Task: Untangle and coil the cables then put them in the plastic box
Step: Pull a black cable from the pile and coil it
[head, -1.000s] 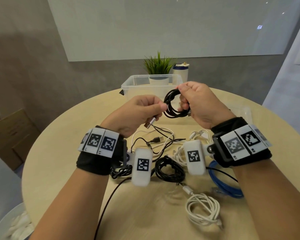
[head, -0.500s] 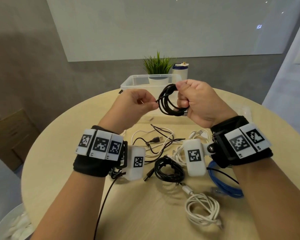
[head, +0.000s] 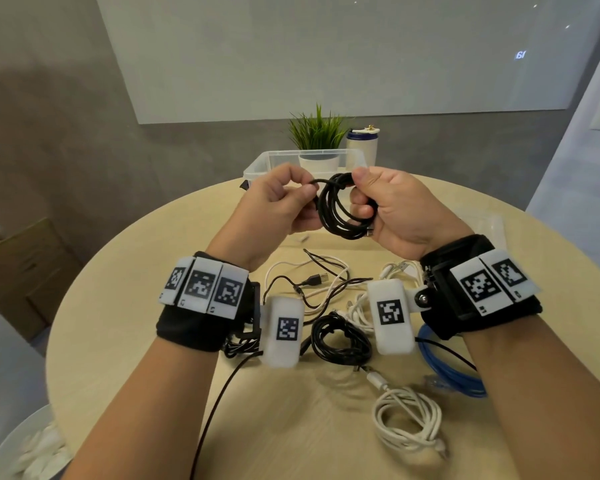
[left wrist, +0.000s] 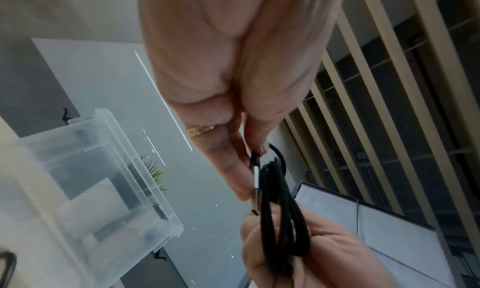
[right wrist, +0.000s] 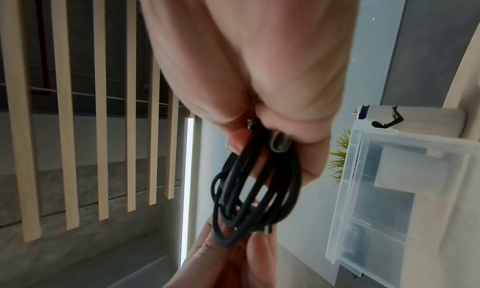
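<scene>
Risk lay in the black coil [head: 340, 209] springing loose before the plastic box [head: 257, 169] beyond it, since your right hand [head: 395, 206] clamped its loops while your left hand [head: 278, 202] only pinched the free end.

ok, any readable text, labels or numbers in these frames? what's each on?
"19", mirrored, glowing: a reflection at the upper right of the white wall panel; the only characters that can be made out.
Black-and-white square marker tags on the black wristbands and white wrist camera housings: patterns only, no letters; the tiny marks at their corners are too small to read.
White cylindrical bottle with blue band: no legible label.
Clear plastic box, black coiled cable: no text.
</scene>
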`<state>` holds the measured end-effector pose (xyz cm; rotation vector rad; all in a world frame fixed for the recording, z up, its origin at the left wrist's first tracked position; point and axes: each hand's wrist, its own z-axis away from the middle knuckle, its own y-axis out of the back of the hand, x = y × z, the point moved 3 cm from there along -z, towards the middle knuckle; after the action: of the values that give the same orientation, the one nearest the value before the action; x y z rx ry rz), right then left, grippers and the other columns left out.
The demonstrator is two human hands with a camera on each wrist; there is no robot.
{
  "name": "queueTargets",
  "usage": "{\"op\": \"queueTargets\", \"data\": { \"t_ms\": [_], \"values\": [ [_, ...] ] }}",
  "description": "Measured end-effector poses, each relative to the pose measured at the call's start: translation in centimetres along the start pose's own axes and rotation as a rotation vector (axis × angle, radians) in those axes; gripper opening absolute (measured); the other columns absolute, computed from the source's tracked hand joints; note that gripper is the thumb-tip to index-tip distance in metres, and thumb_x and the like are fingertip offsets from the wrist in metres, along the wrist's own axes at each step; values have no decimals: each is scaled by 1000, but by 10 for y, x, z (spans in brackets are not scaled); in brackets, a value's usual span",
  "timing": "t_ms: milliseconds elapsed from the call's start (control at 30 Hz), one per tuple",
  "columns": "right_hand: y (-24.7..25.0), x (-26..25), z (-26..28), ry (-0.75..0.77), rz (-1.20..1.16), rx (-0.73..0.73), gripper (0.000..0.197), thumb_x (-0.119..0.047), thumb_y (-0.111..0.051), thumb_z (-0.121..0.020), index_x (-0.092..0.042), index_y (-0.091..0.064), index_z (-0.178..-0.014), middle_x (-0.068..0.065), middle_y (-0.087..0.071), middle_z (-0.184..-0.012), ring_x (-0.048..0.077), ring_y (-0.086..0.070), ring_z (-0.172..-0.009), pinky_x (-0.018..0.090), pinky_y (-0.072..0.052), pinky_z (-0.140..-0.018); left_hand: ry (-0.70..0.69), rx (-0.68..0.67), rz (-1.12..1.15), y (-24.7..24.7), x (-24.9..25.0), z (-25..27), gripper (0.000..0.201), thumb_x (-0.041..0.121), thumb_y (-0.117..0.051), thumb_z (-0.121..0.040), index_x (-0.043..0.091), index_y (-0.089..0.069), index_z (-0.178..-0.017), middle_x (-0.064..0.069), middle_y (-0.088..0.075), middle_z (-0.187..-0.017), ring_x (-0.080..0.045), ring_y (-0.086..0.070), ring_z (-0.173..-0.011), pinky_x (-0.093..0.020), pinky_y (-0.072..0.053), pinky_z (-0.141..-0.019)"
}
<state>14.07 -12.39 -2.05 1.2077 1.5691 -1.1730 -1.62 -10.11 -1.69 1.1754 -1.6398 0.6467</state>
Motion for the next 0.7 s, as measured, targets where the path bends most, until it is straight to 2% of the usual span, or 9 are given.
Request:
{"op": "queueTargets", "data": {
  "t_ms": [167, 333, 500, 600, 700],
  "values": [
    [-1, 1, 1, -4, 43, -29, 25, -18, -38, -104, -12, -52, -85, 0, -36, -65, 4, -32, -47, 17, -35, -46, 3, -5, 151, -5, -2, 0, 18, 0, -42, -98, 12, -51, -88, -6, -61, -77, -9, -61, -62, -21, -53, -60],
    [0, 0, 1, 30, 33, -23, 23, -18, -37, -104, -10, -54, -91, 0, -35, -66, 2, -33, -46, 15, -35, -46, 61, -77, 289, -14, -5, 1, 17, 4, -42, -99, 12, -50, -87, -3, -67, -74, -9, -65, -63, -22, -55, -58],
    [-2, 0, 1, 27, 28, -46, 25, -19, -38, -104, -2, -55, -110, -1, -37, -65, 3, -33, -47, 16, -37, -47, 92, -146, 252, -13, -7, 1, 16, 11, -41, -100, 16, -49, -88, 4, -65, -72, -11, -59, -63, -23, -52, -59],
    [-2, 0, 2, 15, 13, -45, 32, -19, -39, -103, 2, -56, -119, -2, -40, -63, 3, -34, -45, 22, -41, -59, 96, -188, 264, -15, -9, 2, 16, 12, -39, -101, 17, -48, -89, 5, -63, -72, -9, -55, -63, -22, -44, -60],
    [-1, -1, 2, 25, 5, -37, 30, -20, -39, -103, -1, -61, -112, -1, -41, -63, 3, -35, -44, 26, -43, -65, 94, -245, 321, -16, -10, 4, 8, 16, -43, -100, 16, -48, -95, 3, -63, -78, -9, -56, -67, -24, -42, -65]
  ]
}}
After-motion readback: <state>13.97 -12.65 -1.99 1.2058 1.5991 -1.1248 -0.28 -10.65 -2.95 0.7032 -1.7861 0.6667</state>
